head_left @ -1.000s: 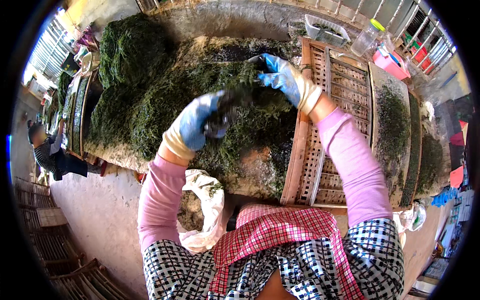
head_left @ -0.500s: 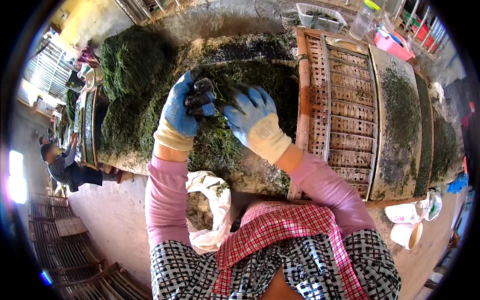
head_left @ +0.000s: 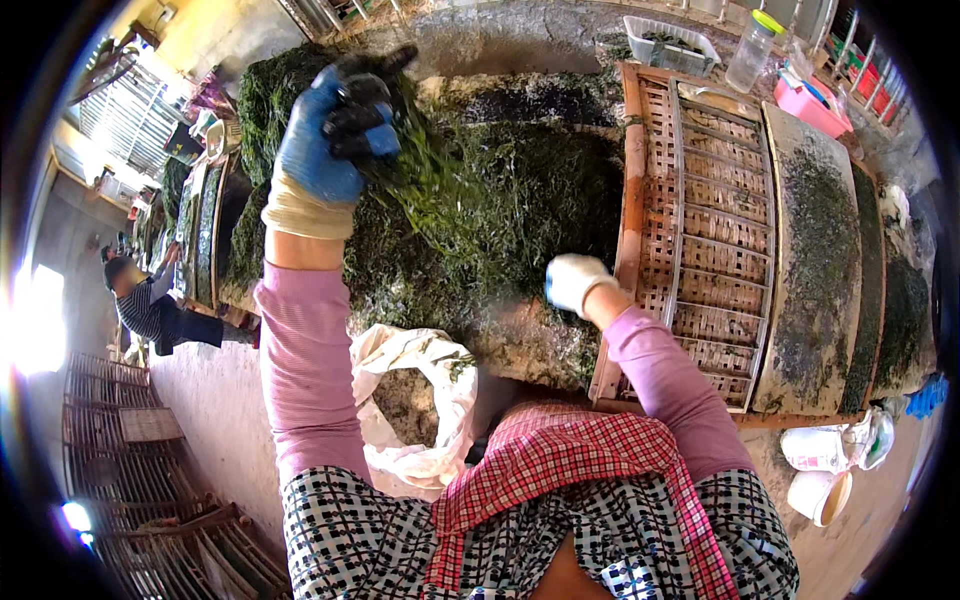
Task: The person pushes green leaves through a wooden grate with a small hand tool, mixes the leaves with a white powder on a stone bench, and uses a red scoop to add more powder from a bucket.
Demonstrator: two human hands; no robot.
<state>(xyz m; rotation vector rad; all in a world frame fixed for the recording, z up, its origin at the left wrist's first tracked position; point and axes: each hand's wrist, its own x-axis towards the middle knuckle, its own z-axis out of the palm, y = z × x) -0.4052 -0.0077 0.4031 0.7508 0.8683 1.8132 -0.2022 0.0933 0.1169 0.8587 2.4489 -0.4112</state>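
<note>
Dark green seaweed (head_left: 510,200) lies spread over the worktable in front of me, and a taller seaweed heap (head_left: 268,100) stands at its far left. My left hand (head_left: 330,145), in a blue and cream glove with black finger coverings, is raised beside that heap. Its fingers are curled round some strands, and loose green strands trail from it to the right. Low over the near right of the spread seaweed is my right hand (head_left: 578,283), gloved alike. Motion smears it and its fingers are mostly hidden, with nothing visible hanging from it.
Right of the seaweed lies a woven frame with a metal rack (head_left: 720,240), then a board (head_left: 815,270) with seaweed on it. A white sack (head_left: 455,400) sits open at the near edge. A plastic tub (head_left: 670,45) and jar (head_left: 752,52) stand behind. Another person (head_left: 150,305) works far left.
My left hand has moved left and away from me, toward the heap, with seaweed strands trailing. My right hand has parted from it and come right and nearer to me.
</note>
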